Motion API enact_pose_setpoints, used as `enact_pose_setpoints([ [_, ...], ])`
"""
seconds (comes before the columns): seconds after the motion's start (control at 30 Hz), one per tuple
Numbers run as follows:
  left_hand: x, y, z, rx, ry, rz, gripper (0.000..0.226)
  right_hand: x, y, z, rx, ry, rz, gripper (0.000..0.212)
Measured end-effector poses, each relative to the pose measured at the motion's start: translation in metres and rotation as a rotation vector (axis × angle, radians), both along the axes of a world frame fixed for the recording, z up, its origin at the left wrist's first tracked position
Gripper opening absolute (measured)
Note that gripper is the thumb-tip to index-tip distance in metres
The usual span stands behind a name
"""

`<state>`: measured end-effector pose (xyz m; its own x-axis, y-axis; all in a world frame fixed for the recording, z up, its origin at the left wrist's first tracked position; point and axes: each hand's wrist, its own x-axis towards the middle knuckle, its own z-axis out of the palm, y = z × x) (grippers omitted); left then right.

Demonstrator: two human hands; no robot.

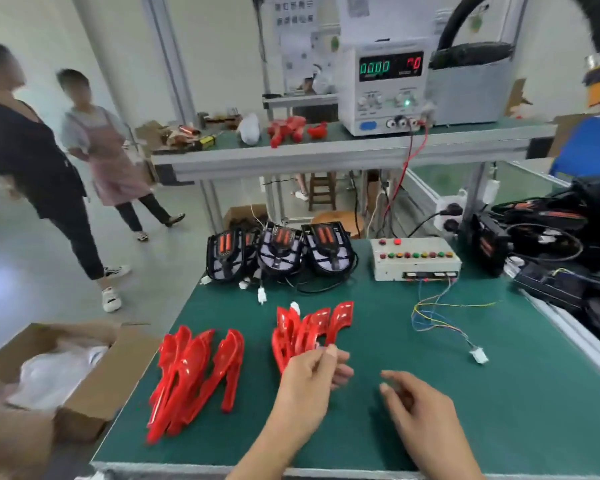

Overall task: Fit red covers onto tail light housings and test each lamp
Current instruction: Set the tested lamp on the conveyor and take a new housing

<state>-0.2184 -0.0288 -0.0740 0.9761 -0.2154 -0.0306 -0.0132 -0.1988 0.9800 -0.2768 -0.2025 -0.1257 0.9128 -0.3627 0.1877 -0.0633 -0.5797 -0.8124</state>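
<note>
Your left hand point(309, 379) touches the red covers point(309, 329) stacked just beyond its fingertips; whether it pinches one is unclear. Your right hand point(420, 407) hangs loose, empty. Lift a single cover cleanly.

Bright even light, motion blur, curved edges.

Your left hand point(309, 379) and right hand point(416, 400) are both bare: no gloves, rings, watch or bands show on either. Both forearms are bare too, uncovered all the way from the wrists to the near edge of the green bench mat point(499, 393), where they leave the picture. No sleeve or cuff shows. Your fingernails are short and unpainted, though blurred.
</note>
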Motion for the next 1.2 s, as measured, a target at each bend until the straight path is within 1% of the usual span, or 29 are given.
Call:
enact_pose_setpoints([
  [0.13, 0.027, 0.037, 0.010, 0.032, -0.040, 0.061, 0.025, 0.021, 0.018, -0.003, 0.098, 0.036, 0.019, 0.014],
  [0.23, 0.054, 0.050, 0.017, 0.092, -0.073, 0.096, 0.024, 0.030, 0.021, -0.003, 0.115, 0.042, 0.020, 0.021],
  [0.33, 0.084, 0.049, 0.026, 0.176, -0.101, 0.107, 0.021, 0.039, 0.020, -0.002, 0.118, 0.046, 0.005, 0.016],
  [0.43, 0.120, 0.034, 0.034, 0.193, -0.081, 0.106, 0.021, 0.047, 0.020, -0.001, 0.080, 0.062, -0.024, 0.016],
  [0.5, 0.146, 0.018, 0.038, 0.210, -0.046, 0.111, 0.021, 0.048, 0.021, -0.002, 0.079, 0.050, -0.050, 0.019],
  [0.63, 0.199, -0.020, 0.038, 0.338, 0.016, 0.133, 0.037, 0.047, 0.020, -0.006, 0.063, 0.030, -0.060, 0.027],
  [0.73, 0.227, -0.044, 0.034, 0.407, 0.071, 0.184, 0.031, 0.052, 0.018, -0.010, 0.006, -0.030, -0.056, 0.035],
  [0.8, 0.240, -0.054, 0.030, 0.452, 0.105, 0.213, 0.038, 0.055, 0.018, -0.013, -0.018, -0.075, -0.065, 0.037],
  [0.87, 0.248, -0.060, 0.026, 0.532, 0.080, 0.243, 0.040, 0.058, 0.018, -0.016, -0.023, -0.105, -0.076, 0.040],
  [1.0, 0.253, -0.067, 0.019, 0.745, -0.047, 0.238, 0.013, 0.060, 0.017, -0.020, -0.046, -0.159, -0.089, 0.046],
  [1.07, 0.254, -0.068, 0.016, 0.797, -0.073, 0.225, 0.011, 0.060, 0.016, -0.019, -0.059, -0.187, -0.089, 0.044],
  [1.1, 0.254, -0.068, 0.016, 0.828, -0.091, 0.222, 0.014, 0.060, 0.017, -0.019, -0.069, -0.194, -0.086, 0.043],
  [1.2, 0.260, -0.067, 0.013, 0.921, -0.160, 0.208, 0.022, 0.060, 0.019, -0.014, -0.121, -0.189, -0.066, 0.048],
])
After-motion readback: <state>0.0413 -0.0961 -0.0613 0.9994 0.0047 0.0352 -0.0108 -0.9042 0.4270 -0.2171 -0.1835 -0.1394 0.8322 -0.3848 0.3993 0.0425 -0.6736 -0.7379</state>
